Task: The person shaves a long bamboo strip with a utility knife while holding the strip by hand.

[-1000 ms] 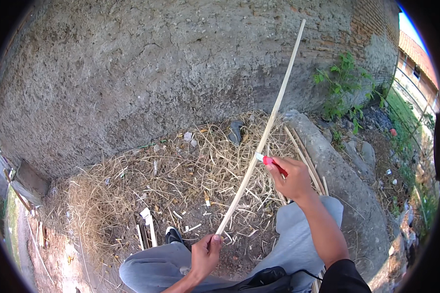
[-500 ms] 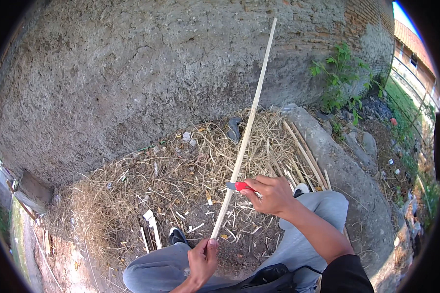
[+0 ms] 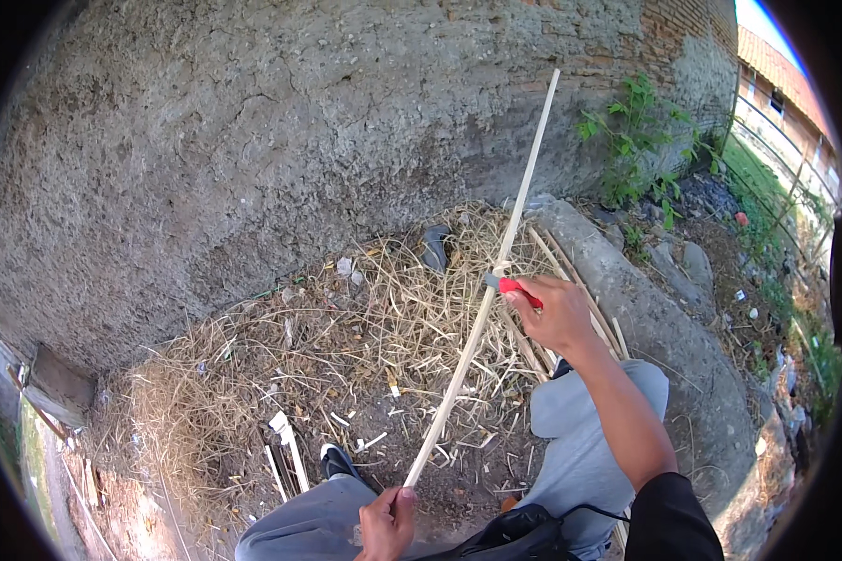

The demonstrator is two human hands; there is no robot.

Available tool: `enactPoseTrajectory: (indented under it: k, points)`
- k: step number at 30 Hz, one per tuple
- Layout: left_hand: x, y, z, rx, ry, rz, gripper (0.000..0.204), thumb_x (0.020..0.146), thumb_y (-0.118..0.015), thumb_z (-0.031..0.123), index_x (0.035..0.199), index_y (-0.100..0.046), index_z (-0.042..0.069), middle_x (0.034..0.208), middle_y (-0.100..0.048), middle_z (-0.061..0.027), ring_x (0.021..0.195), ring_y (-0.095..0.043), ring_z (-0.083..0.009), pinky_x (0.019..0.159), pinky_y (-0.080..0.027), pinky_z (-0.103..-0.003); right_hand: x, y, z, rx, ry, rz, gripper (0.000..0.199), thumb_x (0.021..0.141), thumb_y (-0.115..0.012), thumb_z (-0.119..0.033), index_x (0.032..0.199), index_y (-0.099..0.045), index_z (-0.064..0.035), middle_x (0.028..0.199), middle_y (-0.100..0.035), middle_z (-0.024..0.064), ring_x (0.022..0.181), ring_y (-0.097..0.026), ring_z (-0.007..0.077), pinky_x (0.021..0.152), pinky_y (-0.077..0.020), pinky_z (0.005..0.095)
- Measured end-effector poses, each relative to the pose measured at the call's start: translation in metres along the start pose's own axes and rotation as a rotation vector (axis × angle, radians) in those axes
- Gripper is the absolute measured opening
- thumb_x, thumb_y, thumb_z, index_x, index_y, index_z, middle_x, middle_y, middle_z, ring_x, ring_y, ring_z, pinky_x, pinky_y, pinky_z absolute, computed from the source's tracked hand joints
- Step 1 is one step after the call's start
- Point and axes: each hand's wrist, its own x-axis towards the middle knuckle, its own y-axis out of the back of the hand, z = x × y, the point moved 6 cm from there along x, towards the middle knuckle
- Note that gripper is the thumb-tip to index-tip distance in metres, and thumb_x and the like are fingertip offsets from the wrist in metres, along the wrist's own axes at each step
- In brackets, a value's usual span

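A long, pale wooden strip (image 3: 465, 364) slants up and away to the right, its far end in front of the wall. My left hand (image 3: 386, 525) grips its near end, low between my knees. In my right hand (image 3: 556, 315) is a red-handled knife (image 3: 519, 289), fingers closed around the handle. Its short grey blade (image 3: 492, 280) lies against the strip a little past the middle, where a small pale curl or roughness shows on the wood. Part of the handle is hidden by my fingers.
Straw and pale shavings (image 3: 384, 374) cover the ground. More strips (image 3: 580, 280) lie by a large stone (image 3: 646, 318) on the right; a few others (image 3: 290, 453) are at the left shoe. A rough wall (image 3: 253, 140) rises ahead, with a green plant (image 3: 638, 140) and a dark shoe-like object (image 3: 434, 247) near its foot.
My right hand and the knife have moved farther up along the strip, away from me. The strip's far end has tilted lower and to the right, and my left hand sits slightly lower.
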Motion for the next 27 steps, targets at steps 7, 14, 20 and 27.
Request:
enactPoseTrajectory:
  k: [7,14,20,27]
  points:
    - [0.002,0.003,0.008,0.019,-0.058,0.054,0.029,0.100,-0.053,0.026,0.090,-0.067,0.003,0.056,-0.055,-0.0110,0.048,-0.053,-0.0132,0.047,-0.041,-0.034,0.001,0.012,-0.007,-0.045,-0.027,0.093,0.025,0.086,-0.070,-0.030,0.096,-0.072,-0.0078,0.068,-0.062,0.0079,0.057,-0.062,0.0286,0.050,-0.0474,0.0406]
    - [0.002,0.003,0.003,0.042,-0.018,0.003,0.030,0.101,-0.051,0.024,0.089,-0.067,0.002,0.058,-0.059,-0.0101,0.050,-0.058,-0.0156,0.049,-0.043,-0.034,-0.002,-0.004,-0.001,-0.049,0.005,0.113,0.025,0.088,-0.068,-0.030,0.097,-0.071,-0.0078,0.065,-0.060,0.0063,0.054,-0.061,0.0275,0.048,-0.0467,0.0408]
    - [0.004,0.014,0.008,0.085,-0.079,0.101,0.031,0.101,-0.051,0.026,0.087,-0.066,0.003,0.057,-0.056,-0.0050,0.048,-0.050,-0.0123,0.047,-0.041,-0.032,0.001,0.003,-0.012,0.002,0.012,0.149,0.024,0.089,-0.067,-0.030,0.097,-0.070,-0.0081,0.064,-0.058,0.0059,0.052,-0.059,0.0235,0.048,-0.0457,0.0361]
    - [0.016,0.003,-0.034,-0.303,0.149,-0.109,0.033,0.101,-0.052,0.032,0.085,-0.064,0.005,0.058,-0.049,0.0036,0.051,-0.046,-0.0072,0.046,-0.036,-0.027,-0.011,-0.030,0.029,0.800,-0.506,-0.125,0.032,0.097,-0.060,-0.034,0.099,-0.067,-0.0035,0.065,-0.053,-0.0018,0.049,-0.045,0.0096,0.046,-0.0363,0.0261]
